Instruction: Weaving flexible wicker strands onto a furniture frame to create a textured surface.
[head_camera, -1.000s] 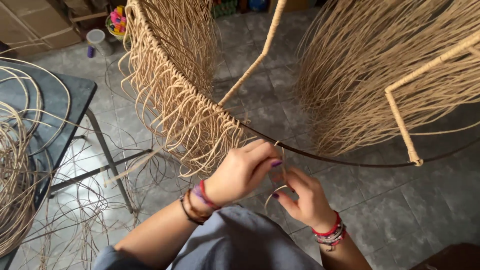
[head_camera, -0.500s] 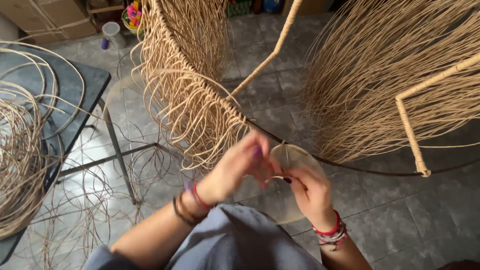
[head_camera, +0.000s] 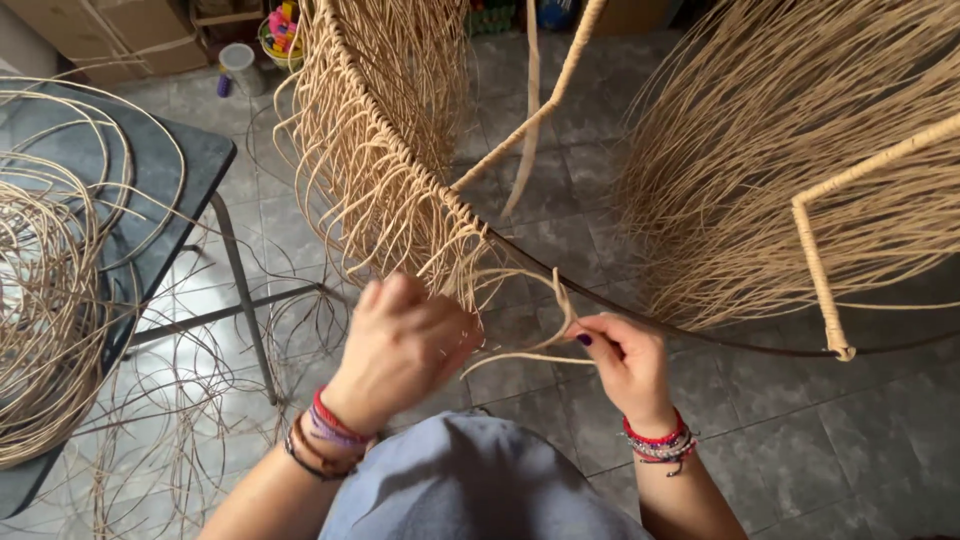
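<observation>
Hands have spread since prev frame: left hand (head_camera: 405, 335) clenched at the rim (head_camera: 640, 318), right hand (head_camera: 625, 360) pinching strand (head_camera: 520, 357) taut for knotting.

Both forearms came up from the near edge, wrists loaded with bracelets. The left hand (head_camera: 400, 345) was curled into a loose fist, knuckles up. The right hand (head_camera: 625, 362), just to its right, had fingers pinched together, dark-painted thumbnail showing.
</observation>
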